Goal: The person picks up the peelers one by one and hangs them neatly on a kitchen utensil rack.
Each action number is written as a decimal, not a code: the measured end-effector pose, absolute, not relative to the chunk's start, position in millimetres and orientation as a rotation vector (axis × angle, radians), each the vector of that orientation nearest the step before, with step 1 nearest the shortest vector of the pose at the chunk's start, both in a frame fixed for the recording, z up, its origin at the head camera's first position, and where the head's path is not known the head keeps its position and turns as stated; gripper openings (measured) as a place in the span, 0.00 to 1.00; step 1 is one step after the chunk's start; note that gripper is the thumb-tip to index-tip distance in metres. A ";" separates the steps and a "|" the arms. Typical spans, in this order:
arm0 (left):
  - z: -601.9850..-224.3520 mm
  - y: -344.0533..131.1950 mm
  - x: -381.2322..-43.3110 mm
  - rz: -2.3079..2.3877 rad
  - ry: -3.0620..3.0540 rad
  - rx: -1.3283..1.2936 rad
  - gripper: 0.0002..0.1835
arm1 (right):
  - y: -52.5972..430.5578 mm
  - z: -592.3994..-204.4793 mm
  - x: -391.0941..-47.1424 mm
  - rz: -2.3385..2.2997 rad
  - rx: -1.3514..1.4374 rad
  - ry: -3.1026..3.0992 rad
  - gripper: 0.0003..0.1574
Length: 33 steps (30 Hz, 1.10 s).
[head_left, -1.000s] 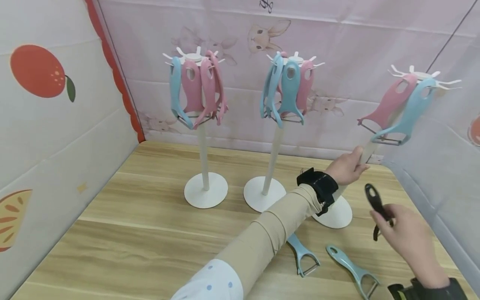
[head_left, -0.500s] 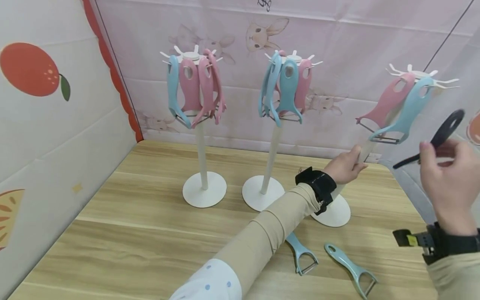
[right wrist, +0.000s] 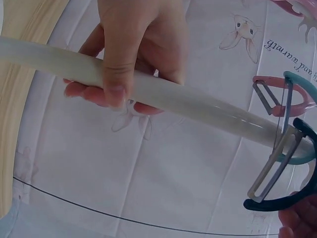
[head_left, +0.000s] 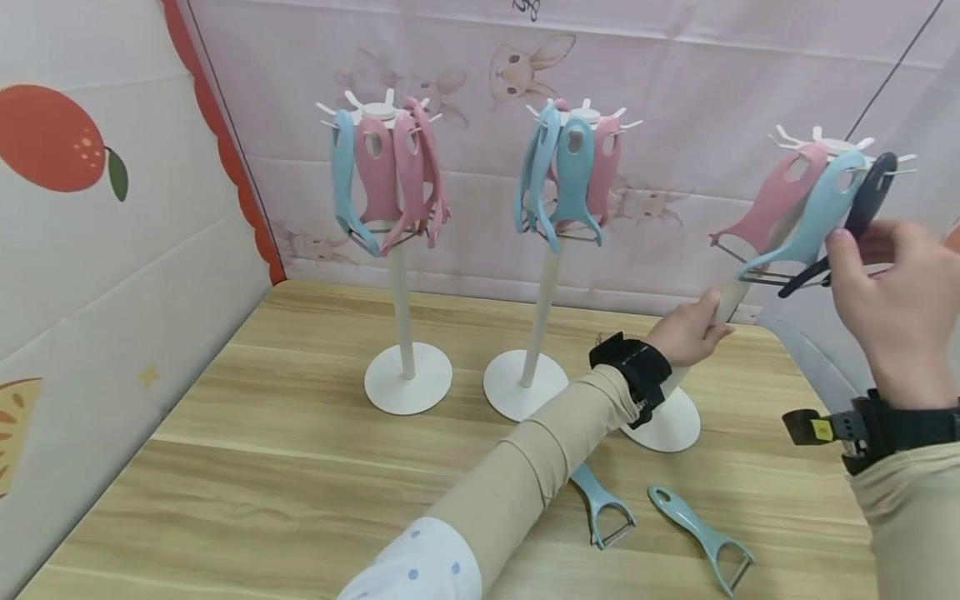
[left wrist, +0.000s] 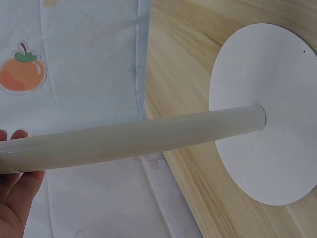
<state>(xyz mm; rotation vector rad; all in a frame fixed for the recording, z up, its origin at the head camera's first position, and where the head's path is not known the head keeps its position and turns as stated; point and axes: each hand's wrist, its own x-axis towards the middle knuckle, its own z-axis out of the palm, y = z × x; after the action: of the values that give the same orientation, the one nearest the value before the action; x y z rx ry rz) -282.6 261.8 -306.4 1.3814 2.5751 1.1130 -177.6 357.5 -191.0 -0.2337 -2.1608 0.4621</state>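
From the head view I see my left hand (head_left: 690,333) wrapped round the pole of the right-hand stand (head_left: 731,302), which leans toward me over its round base (head_left: 670,425) on the table (head_left: 300,467). My right hand (head_left: 896,300) pinches a dark peeler (head_left: 862,212) by the lower part of its handle, the hole end up at one of the white hooks on top of that stand, just beside a blue peeler (head_left: 813,223) and a pink peeler (head_left: 776,200) hanging there. I cannot tell from here whether the hole is over the hook.

The right wrist view gives what the head view hides: the left grip is closed firmly, fingers (right wrist: 116,74) curled over the pole with the thumb side under it, and the dark peeler's blade end (right wrist: 275,171) hangs across the pole, its metal blade showing.

The left wrist view shows only the pole running to its base (left wrist: 267,114) and a bit of palm at the edge.

Two more blue peelers (head_left: 603,512) lie flat on the table near my left sleeve. Two other stands (head_left: 390,158) further left are hung full.
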 end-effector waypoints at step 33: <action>-306.5 262.3 -282.3 1.083 2.623 1.381 0.15 | 359.8 -333.0 -126.1 0.290 0.104 -3.147 0.28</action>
<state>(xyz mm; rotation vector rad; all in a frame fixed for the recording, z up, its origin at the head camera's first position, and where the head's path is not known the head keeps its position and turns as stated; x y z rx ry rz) -282.3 262.3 -306.5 1.3810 2.6234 1.0835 -126.1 359.8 -333.0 0.1038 -3.1469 0.2904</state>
